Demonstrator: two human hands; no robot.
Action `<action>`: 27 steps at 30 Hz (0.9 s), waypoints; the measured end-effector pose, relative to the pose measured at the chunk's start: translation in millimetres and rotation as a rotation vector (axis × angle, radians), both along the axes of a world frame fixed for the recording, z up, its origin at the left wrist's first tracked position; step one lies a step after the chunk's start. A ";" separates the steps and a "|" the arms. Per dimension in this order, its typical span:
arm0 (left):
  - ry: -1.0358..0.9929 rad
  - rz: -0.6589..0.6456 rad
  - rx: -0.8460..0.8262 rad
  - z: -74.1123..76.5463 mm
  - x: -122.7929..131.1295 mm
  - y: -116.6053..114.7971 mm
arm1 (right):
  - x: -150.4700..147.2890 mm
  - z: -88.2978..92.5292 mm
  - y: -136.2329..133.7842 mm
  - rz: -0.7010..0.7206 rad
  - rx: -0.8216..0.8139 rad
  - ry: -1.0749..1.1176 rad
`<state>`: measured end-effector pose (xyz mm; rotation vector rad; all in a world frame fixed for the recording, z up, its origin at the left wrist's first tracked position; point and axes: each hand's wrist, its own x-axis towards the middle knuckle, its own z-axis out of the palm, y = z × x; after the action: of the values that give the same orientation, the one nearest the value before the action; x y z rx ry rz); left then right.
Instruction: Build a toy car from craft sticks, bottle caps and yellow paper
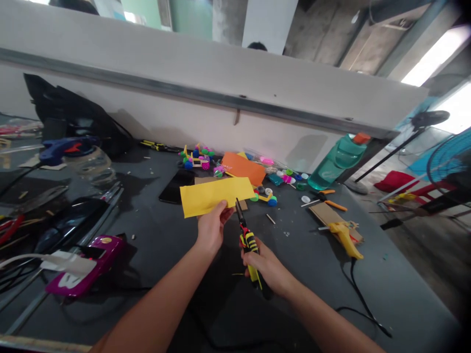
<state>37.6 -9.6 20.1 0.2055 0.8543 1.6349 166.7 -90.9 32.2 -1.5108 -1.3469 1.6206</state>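
Observation:
My left hand (212, 224) pinches a rectangular yellow sheet (211, 195), like paper or thin foam, by its lower edge, thumb on top. In my right hand (265, 264) is a pair of yellow-and-black snips (250, 250) with red near the pivot. Their dark blades point away from me at the sheet's lower right edge; I cannot tell if they touch it. Behind the sheet lie a piece of cardboard (241, 205), a black phone (178, 186) and an orange sheet (245, 168).
Small colourful wheeled toys (196, 158) stand along the wall. At the right are a green bottle (338, 162), orange-handled pliers (333, 201) and a yellow glue gun (345, 236) with a cord. A purple power strip (90, 267) and a blue glue gun (66, 148) sit left.

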 end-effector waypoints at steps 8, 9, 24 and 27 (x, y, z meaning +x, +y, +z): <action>0.074 -0.038 -0.013 1.7 -0.1 -4.8 | -3.1 -7.4 5.8 0.007 0.015 0.076; 0.078 -0.039 -0.014 1.8 0.8 -5.6 | -3.0 -7.5 6.0 0.004 0.017 0.083; 0.069 -0.023 -0.001 1.6 8.9 -11.5 | -2.4 -6.7 6.2 -0.053 -0.008 0.184; 0.054 -0.014 -0.001 3.9 10.1 -12.5 | -3.1 -7.7 6.6 -0.052 0.003 0.164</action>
<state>47.7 -22.1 24.0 0.2547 0.8929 1.6219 163.7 -84.3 24.5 -1.3667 -1.2109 1.6700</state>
